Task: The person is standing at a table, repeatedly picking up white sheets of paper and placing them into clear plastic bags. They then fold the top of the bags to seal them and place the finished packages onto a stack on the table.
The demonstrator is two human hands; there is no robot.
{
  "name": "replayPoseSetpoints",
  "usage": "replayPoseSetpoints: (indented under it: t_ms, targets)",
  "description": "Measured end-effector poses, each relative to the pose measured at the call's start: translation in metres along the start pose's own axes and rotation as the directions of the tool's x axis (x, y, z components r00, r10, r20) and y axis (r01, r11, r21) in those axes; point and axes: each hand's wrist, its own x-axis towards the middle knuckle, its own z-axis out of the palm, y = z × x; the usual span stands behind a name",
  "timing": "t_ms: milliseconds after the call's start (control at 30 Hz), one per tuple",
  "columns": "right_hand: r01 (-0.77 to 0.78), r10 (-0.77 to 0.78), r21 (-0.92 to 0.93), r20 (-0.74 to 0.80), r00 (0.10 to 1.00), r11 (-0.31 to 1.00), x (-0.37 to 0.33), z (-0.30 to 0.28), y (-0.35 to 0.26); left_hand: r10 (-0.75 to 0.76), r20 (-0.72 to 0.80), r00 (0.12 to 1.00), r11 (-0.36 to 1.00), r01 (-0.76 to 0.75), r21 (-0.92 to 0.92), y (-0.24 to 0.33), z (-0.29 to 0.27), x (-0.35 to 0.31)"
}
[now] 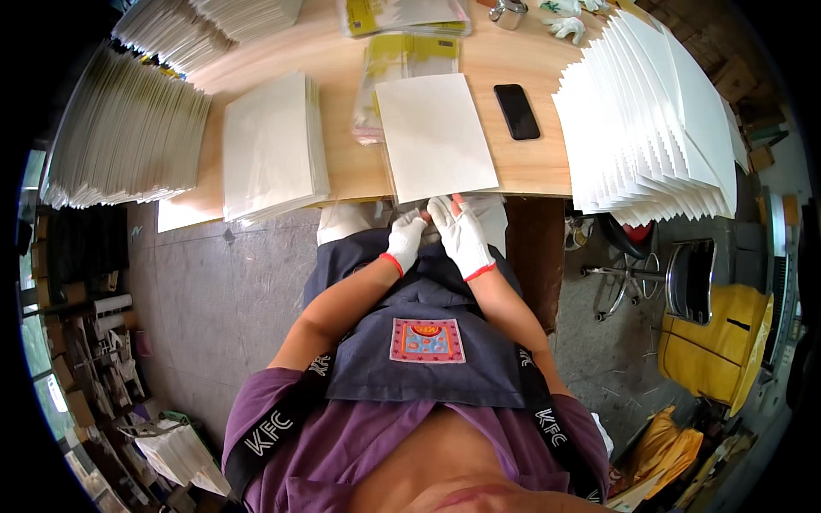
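A white rectangular sheet or board (pixel 436 137) lies before me at the table's front edge, with clear plastic film showing along its left side. My left hand (pixel 404 238), in a white glove with a red cuff, is closed just below the sheet's lower edge. What its fingers hold, if anything, is hidden. Beside it, my right hand (pixel 460 232) wears a matching glove, and some bare fingertips show. Its fingers stretch out flat toward the sheet's lower edge. Partly under the sheet are clear plastic sleeves (pixel 410 53) with yellow-green print.
A black phone (pixel 516 111) lies right of the sheet. Left are a stack of white sheets (pixel 269 145) and a taller stack (pixel 128 128). White boards (pixel 646 120) fan out at right. Gloves (pixel 564 28) and a metal object (pixel 507 12) sit at the back.
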Motion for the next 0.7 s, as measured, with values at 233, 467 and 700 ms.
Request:
replayPoseSetpoints:
  t_ms: [233,467,700]
  targets:
    - [0.149,0.175,-0.887,0.247,0.953,0.438,-0.043,0.025,-0.015,-0.086,0.018,0.996,0.992,0.087,-0.092,0.03,-0.051,-0.014]
    - [0.596,0.211,-0.522,0.618,0.757,-0.61,0.0,0.044,0.021,-0.085,0.006,0.996,0.986,0.084,0.145,0.06,-0.059,-0.012]
    - [0.376,0.27,-0.896,0.432,0.861,0.236,-0.008,0.039,-0.008,-0.009,-0.055,0.998,1.0,0.011,0.026,0.051,-0.066,0.002]
